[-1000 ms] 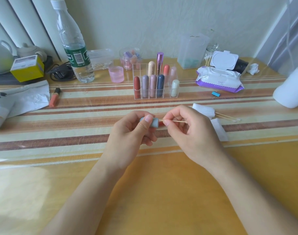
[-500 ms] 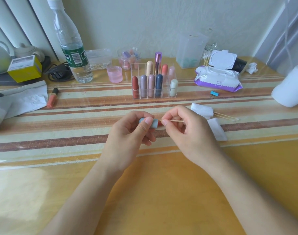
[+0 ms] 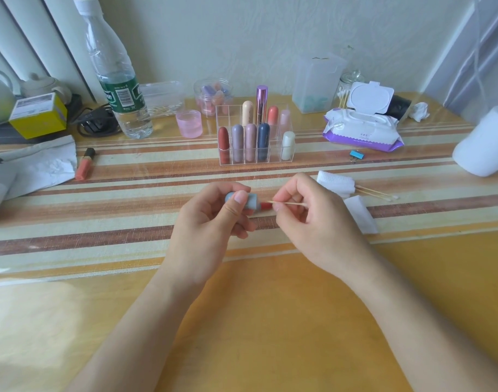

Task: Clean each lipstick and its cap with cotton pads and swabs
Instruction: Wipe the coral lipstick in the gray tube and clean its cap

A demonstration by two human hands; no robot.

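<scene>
My left hand (image 3: pixel 213 222) grips a light blue lipstick (image 3: pixel 252 204) held sideways, its red stick (image 3: pixel 266 205) poking out to the right. My right hand (image 3: pixel 312 219) pinches a wooden cotton swab (image 3: pixel 291 204) whose left end touches the red stick. Folded white cotton pads (image 3: pixel 336 183) and a flat pad (image 3: pixel 361 215) lie just right of my right hand, with two spare swabs (image 3: pixel 379 193) beside them. A clear organiser (image 3: pixel 256 137) behind my hands holds several capped lipsticks upright. No loose cap shows.
A water bottle (image 3: pixel 114 80), pink cup (image 3: pixel 189 123), jar (image 3: pixel 212 94) and yellow box (image 3: pixel 38 114) stand at the back left. An orange lip tube (image 3: pixel 85 164) lies by white paper (image 3: pixel 41 165). Wet wipes pack (image 3: pixel 363 123), blue clip (image 3: pixel 356 155) and white container (image 3: pixel 485 142) sit at the right.
Both hands stay at the same spot. The swab has slid slightly against the red stick, with a bit more of the red showing between my hands.
</scene>
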